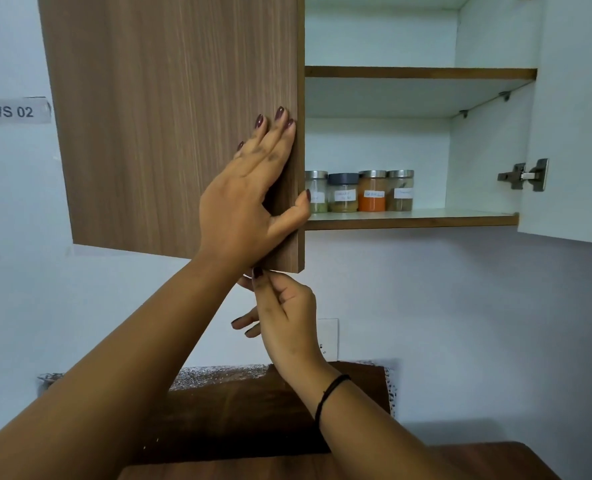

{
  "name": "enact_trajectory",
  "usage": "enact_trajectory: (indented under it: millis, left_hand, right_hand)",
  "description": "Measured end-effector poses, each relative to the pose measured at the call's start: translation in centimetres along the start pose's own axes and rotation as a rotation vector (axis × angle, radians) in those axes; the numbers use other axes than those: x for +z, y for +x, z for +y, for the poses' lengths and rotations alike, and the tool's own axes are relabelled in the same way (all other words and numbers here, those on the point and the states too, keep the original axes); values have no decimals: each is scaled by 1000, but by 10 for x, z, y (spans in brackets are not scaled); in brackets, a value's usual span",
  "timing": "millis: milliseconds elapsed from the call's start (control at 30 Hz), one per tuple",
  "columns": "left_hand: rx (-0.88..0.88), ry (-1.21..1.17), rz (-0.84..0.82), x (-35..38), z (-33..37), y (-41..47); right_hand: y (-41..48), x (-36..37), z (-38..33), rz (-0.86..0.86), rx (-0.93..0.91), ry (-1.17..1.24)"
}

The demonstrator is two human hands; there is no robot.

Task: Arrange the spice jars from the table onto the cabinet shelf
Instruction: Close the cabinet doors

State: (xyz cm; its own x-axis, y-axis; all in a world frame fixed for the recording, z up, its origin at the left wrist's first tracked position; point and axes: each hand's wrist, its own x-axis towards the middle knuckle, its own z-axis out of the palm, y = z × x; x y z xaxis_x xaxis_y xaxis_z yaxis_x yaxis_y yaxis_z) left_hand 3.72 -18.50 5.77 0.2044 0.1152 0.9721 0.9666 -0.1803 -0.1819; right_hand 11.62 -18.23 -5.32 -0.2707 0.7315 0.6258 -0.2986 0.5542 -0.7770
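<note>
Wood-grain cabinet door, on the left: grips its right edge with left hand, fingers flat on the face, thumb hooked round. Pinches its lower edge from beneath with right hand. Right of it, shows four spice jars standing side by side on lower shelf.

The scene is being lit evenly by soft, cool light. A small dark shadow is being thrown on the cabinet door near its right edge. Straight lines are being bowed at the frame edges; jar labels are being blurred.
</note>
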Motion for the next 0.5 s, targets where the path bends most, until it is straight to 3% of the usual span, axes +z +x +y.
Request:
enact_trajectory:
  millis: [500]
  left_hand:
    - [-31, 139, -44, 76, -4, 8]
  right_hand:
    - [52, -32, 30, 14, 145, 143]
